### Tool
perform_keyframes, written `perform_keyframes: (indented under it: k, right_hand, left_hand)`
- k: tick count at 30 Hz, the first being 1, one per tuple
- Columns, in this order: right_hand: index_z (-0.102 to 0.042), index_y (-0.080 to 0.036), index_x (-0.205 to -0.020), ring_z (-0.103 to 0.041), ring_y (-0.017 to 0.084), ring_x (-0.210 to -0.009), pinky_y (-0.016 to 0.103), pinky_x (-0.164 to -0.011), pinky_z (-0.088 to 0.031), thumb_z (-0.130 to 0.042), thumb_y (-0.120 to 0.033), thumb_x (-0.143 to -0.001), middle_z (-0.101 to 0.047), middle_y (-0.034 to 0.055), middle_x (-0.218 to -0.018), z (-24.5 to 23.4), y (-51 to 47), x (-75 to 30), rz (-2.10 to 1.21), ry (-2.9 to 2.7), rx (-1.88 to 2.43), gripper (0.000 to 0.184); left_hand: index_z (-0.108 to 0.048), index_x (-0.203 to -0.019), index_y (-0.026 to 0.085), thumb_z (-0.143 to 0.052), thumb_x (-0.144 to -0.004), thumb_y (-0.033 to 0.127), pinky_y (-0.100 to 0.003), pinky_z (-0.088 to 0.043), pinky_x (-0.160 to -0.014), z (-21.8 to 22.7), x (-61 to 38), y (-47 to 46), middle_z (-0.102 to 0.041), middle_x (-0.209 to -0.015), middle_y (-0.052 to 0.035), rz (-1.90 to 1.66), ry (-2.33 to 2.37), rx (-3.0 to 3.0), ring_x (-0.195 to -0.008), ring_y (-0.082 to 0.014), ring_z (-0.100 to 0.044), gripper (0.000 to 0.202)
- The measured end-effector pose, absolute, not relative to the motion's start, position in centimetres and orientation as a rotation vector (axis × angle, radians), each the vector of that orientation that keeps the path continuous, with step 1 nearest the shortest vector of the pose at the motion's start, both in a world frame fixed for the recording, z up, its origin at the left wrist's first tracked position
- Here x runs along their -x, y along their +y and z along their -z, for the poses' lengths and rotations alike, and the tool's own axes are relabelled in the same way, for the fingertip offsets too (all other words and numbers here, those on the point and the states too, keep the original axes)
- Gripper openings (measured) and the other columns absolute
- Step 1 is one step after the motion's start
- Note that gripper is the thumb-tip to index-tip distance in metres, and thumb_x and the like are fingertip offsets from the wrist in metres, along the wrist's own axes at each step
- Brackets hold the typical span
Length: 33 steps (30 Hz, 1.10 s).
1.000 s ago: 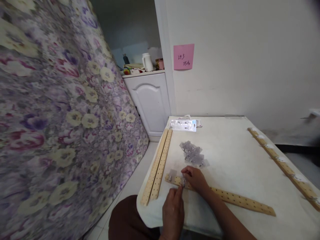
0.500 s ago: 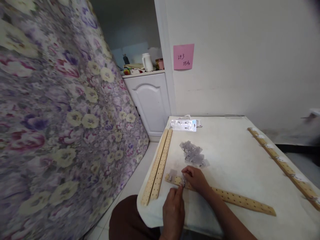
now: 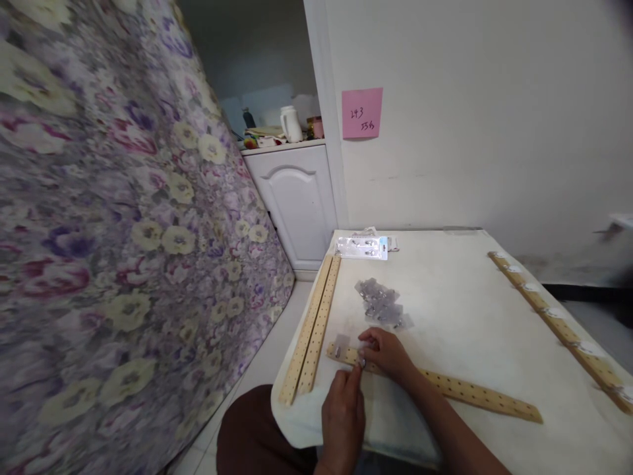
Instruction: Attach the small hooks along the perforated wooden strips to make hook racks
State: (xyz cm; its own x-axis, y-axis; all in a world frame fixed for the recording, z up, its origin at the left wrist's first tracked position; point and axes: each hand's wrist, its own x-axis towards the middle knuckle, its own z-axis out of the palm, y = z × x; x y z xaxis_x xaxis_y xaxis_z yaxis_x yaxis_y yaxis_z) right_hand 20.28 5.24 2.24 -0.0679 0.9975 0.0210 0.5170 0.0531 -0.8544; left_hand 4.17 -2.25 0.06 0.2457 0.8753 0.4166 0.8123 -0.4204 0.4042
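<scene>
A pale wooden strip with rows of holes lies slantwise near the table's front edge. Over its left part, my right hand is closed, thumb and fingers pinching a small clear square with a shiny metal piece. My left hand comes up from below, closed, with its fingertips at that same metal piece. Another clear square with a metal piece rests on the strip's left end. Beyond my hands is a loose pile of similar clear squares. My fingers partly cover the piece they hold.
Two more holed wooden strips lie side by side along the table's left edge. A strip bearing several whitish pieces runs along the right edge. Clear packaging lies at the back. A floral curtain hangs to the left.
My hands stay at the same spot on the strip. The fingers of my right hand have shifted slightly around the clear square. The view has moved a little.
</scene>
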Motion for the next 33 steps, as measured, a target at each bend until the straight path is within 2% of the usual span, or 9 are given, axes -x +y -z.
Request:
perform_keyframes:
  k: [8,20,33]
  right_hand:
    - [-0.068,-0.02,-0.092,-0.061,0.017,-0.075,0.026,-0.069,-0.045,-0.066,-0.023,-0.065,-0.069,0.0026,-0.081,-2.1,5.3,-20.4,-0.928,-1.654,1.513,0.027]
    - [-0.068,-0.019,-0.09,-0.06,0.017,-0.073,0.025,-0.068,-0.043,-0.066,-0.022,-0.064,-0.068,0.0026,-0.079,-2.2,5.4,-20.5,-0.931,-1.645,1.51,0.026]
    - [-0.066,-0.02,-0.086,-0.058,0.016,-0.07,0.024,-0.064,-0.042,-0.066,-0.02,-0.061,-0.065,-0.0008,-0.074,-2.1,5.6,-20.4,-1.032,-1.594,1.535,0.025]
  left_hand:
    - [-0.061,-0.102,0.024,-0.043,-0.092,0.024,-0.023,-0.051,-0.07,-1.9,-4.7,-1.0,-0.064,-0.087,-0.0022,-0.976,1.605,-2.319,-0.079,-0.0143,-0.064,0.021]
    - [-0.06,-0.09,0.022,-0.039,-0.093,0.024,-0.022,-0.049,-0.07,-2.0,-5.0,-0.3,-0.063,-0.08,-0.0014,-0.918,1.657,-2.289,-0.074,-0.0135,-0.062,0.022]
    - [-0.058,-0.082,0.023,-0.04,-0.092,0.021,-0.021,-0.046,-0.061,-2.0,-5.1,-0.3,-0.06,-0.076,-0.0005,-0.91,1.698,-2.342,-0.068,-0.0136,-0.061,0.021]
